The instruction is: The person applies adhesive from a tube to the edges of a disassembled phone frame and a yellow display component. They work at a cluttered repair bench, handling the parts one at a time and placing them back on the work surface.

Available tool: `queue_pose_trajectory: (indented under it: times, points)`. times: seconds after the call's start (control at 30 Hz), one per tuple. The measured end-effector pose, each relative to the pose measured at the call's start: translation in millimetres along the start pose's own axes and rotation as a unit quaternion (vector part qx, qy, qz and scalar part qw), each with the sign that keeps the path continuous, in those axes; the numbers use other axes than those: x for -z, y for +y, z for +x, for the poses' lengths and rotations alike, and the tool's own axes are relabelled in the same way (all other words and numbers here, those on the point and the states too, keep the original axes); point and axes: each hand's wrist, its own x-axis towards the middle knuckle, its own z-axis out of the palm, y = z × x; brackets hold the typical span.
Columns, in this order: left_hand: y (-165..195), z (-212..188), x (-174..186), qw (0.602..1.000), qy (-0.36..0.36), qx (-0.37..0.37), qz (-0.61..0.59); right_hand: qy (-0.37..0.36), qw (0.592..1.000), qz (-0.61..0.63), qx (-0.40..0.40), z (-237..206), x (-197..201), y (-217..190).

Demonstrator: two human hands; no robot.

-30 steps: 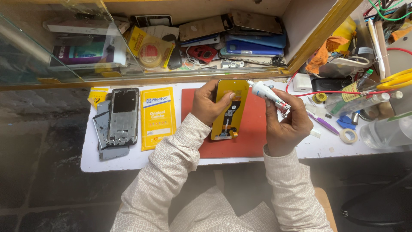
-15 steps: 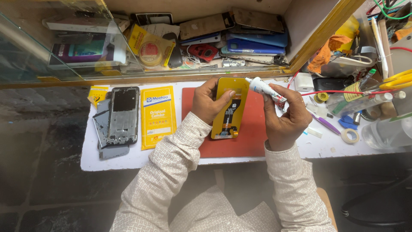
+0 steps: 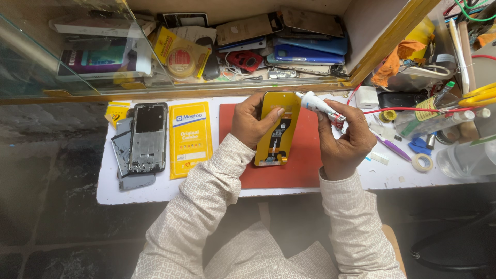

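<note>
The white desk (image 3: 155,194) runs across the middle of the frame, and its near edge lies just below the red mat (image 3: 305,165) at the centre. Along its far edge stands a wooden-framed glass case (image 3: 77,57) in the upper left, with a heap of phone parts behind it. The right end of the desk is crowded with bottles, wires and a roll of tape (image 3: 425,162), so little free room is there. The only open surface is the lower part of the red mat and a narrow white strip between the mat and a yellow packet (image 3: 190,138) to its left. Further left lies a dark phone frame (image 3: 149,137) on top of grey covers.

The phone display panel (image 3: 277,129) is a long rectangle with a yellow back, a dark flat cable down its middle and a small connector near its lower end. It stands tilted over the upper part of the red mat, its lower end close to the mat.

The left hand (image 3: 251,124) closes around the left edge of the panel, with the thumb pressed on its yellow back. The right hand (image 3: 345,139) is closed around a small white glue tube (image 3: 318,104), just to the right of the panel. The tube's tip touches the upper right corner of the panel.
</note>
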Motion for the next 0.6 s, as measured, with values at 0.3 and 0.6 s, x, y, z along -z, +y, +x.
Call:
queue_pose_trajectory:
  times: [0.3, 0.6]
  points:
    - [1.1, -0.2, 1.3, 1.0, -0.006, -0.008, 0.02, -0.001, 1.0, -0.009, 0.006, 1.0, 1.7, -0.4]
    - [0.5, 0.1, 1.0, 1.0, -0.007, -0.011, 0.012, 0.004, 1.0, -0.004, 0.023, -1.5, 1.9, 1.9]
